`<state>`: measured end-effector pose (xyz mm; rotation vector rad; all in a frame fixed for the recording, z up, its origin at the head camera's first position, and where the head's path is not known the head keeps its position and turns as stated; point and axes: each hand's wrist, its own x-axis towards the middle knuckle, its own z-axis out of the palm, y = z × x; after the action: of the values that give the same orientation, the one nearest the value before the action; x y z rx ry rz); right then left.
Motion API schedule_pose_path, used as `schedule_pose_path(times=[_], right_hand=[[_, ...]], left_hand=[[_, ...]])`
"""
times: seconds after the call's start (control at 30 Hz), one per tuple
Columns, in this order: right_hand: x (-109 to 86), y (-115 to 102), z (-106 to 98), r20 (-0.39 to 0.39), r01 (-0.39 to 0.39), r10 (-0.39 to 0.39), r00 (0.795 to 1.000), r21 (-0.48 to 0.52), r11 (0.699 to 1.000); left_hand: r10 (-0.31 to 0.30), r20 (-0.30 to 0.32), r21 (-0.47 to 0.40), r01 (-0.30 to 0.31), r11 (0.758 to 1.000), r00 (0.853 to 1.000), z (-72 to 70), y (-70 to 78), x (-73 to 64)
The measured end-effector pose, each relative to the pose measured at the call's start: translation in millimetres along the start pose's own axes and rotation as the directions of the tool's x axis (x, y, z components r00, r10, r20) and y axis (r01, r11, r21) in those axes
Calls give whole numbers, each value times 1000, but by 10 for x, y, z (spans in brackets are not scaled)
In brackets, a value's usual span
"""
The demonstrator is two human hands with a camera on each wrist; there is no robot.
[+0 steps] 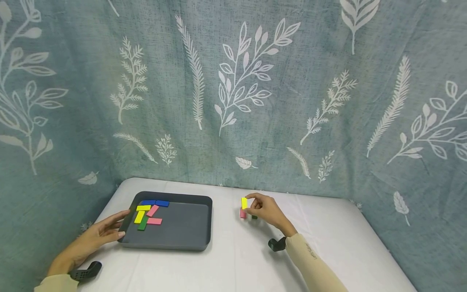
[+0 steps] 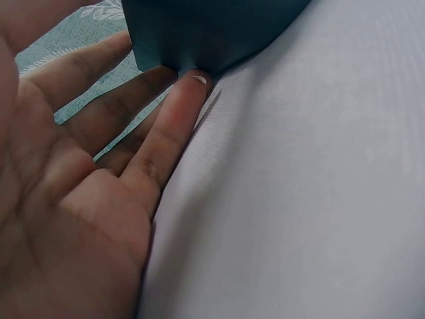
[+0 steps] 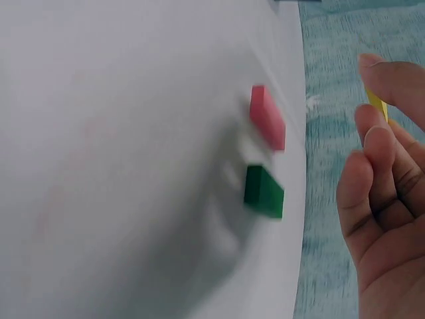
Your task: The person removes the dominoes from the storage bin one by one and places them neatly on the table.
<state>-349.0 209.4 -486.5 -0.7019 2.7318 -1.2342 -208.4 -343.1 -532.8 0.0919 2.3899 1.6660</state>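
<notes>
The right wrist view shows a green block (image 3: pixel 263 193) and a pink block (image 3: pixel 267 119) on the table (image 1: pixel 328 251), side by side with a narrow gap between; from the head, the right hand (image 1: pixel 266 209) hides most of the green one. That hand pinches a yellow block (image 1: pixel 244 203) between thumb and finger, raised over the table; only a sliver of it shows from the right wrist. The left wrist view shows fingertips of the left hand (image 1: pixel 95 234) against the outside of the tray (image 1: pixel 186 223), fingers fairly straight; the tray's inside shows only from the head.

The tray lies near the table's left edge. A stretch of white cloth separates its right wall from the loose pair, and a broader one runs from the right hand to the right edge. The curtain (image 1: pixel 255 158) rises just behind the far edge.

In the tray, all to the left, two blue blocks (image 1: pixel 162 203) lie along the far wall; nearer are two yellow blocks (image 1: pixel 139 217), two pink blocks (image 1: pixel 154 221) and another green one (image 1: pixel 142 224). Grey floor shows across the right part.
</notes>
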Motion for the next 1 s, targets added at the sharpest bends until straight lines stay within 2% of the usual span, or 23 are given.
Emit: schedule_pose_path(times=[0.33,0.57,0.8,1.0], right_hand=[[-159,220,-153,-32,-49,48,998,-9,999],[-277,351,-176,-36,-86,86,996,22,996],[-346,481,-202,-62,-103,100,993,-32,994],[-373,586,-212,-81,-178,172,982,-74,981]], left_hand=[[0,0,2,0,1000,1000,1,8,-11],[-13,6,-8,13,1000,1000,-6,34,-15],[-24,-4,0,24,1000,1000,4,37,-18],[-37,-14,-5,37,999,999,1,19,7]])
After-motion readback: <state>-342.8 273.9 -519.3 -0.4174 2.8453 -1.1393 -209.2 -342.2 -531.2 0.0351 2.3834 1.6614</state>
